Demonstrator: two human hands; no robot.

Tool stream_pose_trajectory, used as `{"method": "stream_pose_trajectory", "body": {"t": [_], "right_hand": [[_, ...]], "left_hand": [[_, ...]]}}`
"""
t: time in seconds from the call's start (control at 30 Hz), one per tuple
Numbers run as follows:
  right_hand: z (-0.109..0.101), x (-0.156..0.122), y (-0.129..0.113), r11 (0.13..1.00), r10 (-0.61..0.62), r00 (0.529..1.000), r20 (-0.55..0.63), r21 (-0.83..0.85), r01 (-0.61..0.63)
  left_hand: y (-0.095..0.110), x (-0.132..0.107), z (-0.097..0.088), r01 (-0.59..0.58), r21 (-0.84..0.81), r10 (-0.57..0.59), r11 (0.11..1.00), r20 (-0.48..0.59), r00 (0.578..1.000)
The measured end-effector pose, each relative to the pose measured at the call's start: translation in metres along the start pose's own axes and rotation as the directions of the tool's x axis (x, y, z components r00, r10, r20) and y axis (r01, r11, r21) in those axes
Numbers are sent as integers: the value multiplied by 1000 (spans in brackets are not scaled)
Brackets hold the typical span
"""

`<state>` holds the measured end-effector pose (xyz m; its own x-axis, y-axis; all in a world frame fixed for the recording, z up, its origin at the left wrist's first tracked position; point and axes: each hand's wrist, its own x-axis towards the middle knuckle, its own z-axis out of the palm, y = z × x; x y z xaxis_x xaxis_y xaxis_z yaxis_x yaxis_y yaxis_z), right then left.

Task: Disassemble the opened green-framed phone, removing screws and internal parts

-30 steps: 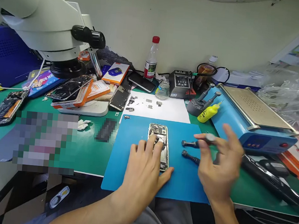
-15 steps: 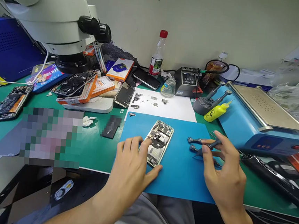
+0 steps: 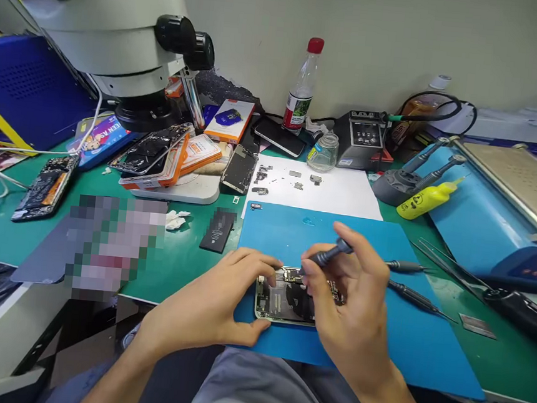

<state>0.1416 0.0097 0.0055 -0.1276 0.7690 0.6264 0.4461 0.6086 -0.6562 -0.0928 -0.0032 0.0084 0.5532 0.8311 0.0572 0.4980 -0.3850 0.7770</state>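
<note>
An opened phone [image 3: 282, 304] lies sideways on the blue mat [image 3: 425, 347], its inner parts bare. My left hand [image 3: 213, 300] grips its left end, fingers on the far edge and thumb at the near edge. In my right hand [image 3: 354, 297] is a dark precision screwdriver [image 3: 332, 254], tilted with its lower end down at the phone's far edge; the tip is hidden behind my fingers. The phone's right part is covered by that hand. Two more screwdrivers, one farther back [image 3: 406, 266] and one nearer [image 3: 413, 296], rest on the mat to the right.
Small phone parts [image 3: 298, 185] lie on white paper [image 3: 358, 194] behind the mat. A black battery [image 3: 219, 230] is left of it. A microscope [image 3: 108, 43] overhangs the left. Tweezers [image 3: 451, 264], a yellow bottle [image 3: 426, 199] and a blue machine [image 3: 493, 215] stand or lie right.
The phone has been turned from slanting upright to sideways. My right hand has brought the screwdriver from the mat's right side over to the phone. The camera view has shifted too.
</note>
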Motion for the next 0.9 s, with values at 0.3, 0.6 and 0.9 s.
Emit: {"method": "stream_pose_trajectory", "body": {"t": [0.3,0.6,0.9], "right_hand": [[11,-1,16,987,-35,999,23,-155,38],[11,-1,16,985,-12,997,74,-168,25],[8,4,12,918,-196,969,151,-319,236]], "left_hand": [[-2,2,2,-11,-27,10,1000,-43,999],[-3,3,2,-15,-30,13,999,-50,999],[-2,3,1,9,-55,-12,998,-54,998]]}}
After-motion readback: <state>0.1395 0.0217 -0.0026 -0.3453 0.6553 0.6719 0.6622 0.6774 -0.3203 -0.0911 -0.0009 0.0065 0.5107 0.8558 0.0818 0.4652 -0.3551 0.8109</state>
